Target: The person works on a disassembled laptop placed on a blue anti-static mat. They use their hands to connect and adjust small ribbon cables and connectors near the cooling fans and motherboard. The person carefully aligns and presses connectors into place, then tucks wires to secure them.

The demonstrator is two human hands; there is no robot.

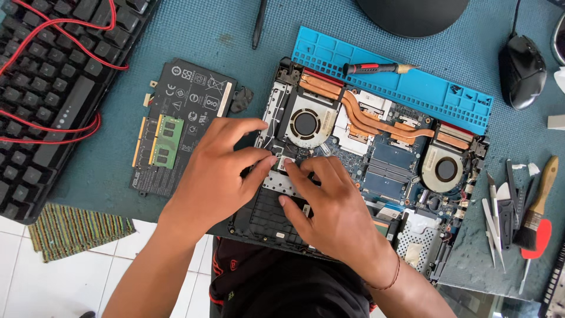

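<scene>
Here: two hands (276,176) on laptop (376,159) (two fans (306,125)).

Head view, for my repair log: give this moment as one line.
left hand on small part in open laptop | right hand fingertips beside it | battery lies left | screwdriver on blue tray

Electronics repair workbench, opened laptop (365,159) on teal mat (235,35), screwdriver (376,68), tweezers (491,221), brush (538,206), spare keyboard (53,88)
</scene>
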